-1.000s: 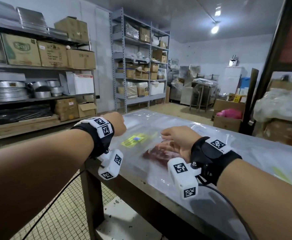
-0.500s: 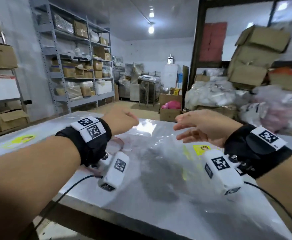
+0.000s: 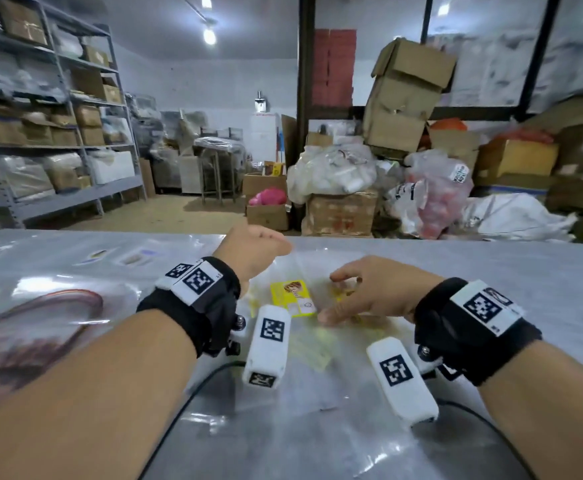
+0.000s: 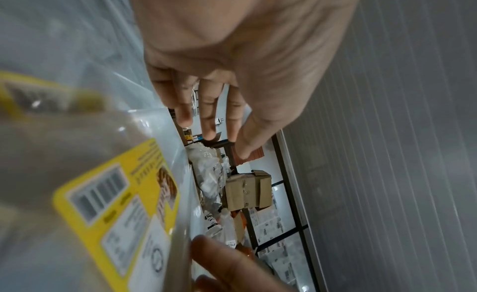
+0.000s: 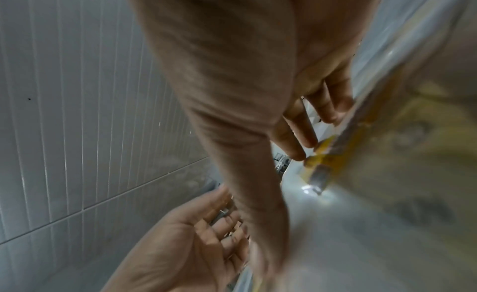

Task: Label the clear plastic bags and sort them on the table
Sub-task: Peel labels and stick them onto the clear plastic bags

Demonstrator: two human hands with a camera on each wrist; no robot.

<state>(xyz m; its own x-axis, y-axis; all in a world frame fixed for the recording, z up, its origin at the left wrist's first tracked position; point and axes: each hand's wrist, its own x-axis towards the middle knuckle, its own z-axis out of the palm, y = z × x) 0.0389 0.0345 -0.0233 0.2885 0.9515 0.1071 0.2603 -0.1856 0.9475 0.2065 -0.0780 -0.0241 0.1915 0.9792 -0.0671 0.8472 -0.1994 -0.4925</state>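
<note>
A clear plastic bag (image 3: 321,341) with a yellow printed label (image 3: 292,297) lies flat on the steel table (image 3: 525,271) between my hands. My right hand (image 3: 338,299) is spread over it, and its fingertips (image 5: 333,117) touch the bag's edge. My left hand (image 3: 266,251) hovers just above the bag's far left corner, fingers loosely bent and holding nothing. In the left wrist view the label (image 4: 123,204) fills the lower left and the left hand (image 4: 222,141) hangs relaxed. A clear bag of red meat (image 3: 34,327) lies at the left.
Two small labelled bags (image 3: 117,258) lie at the table's far left. Behind the table stand stacked cardboard boxes (image 3: 404,98), full plastic sacks (image 3: 432,199) and metal shelving (image 3: 58,133). Wrist-camera cables trail over the near edge.
The view swung right, away from the meat bag. Both hands moved over to the yellow-labelled bag, and my right hand came down onto it.
</note>
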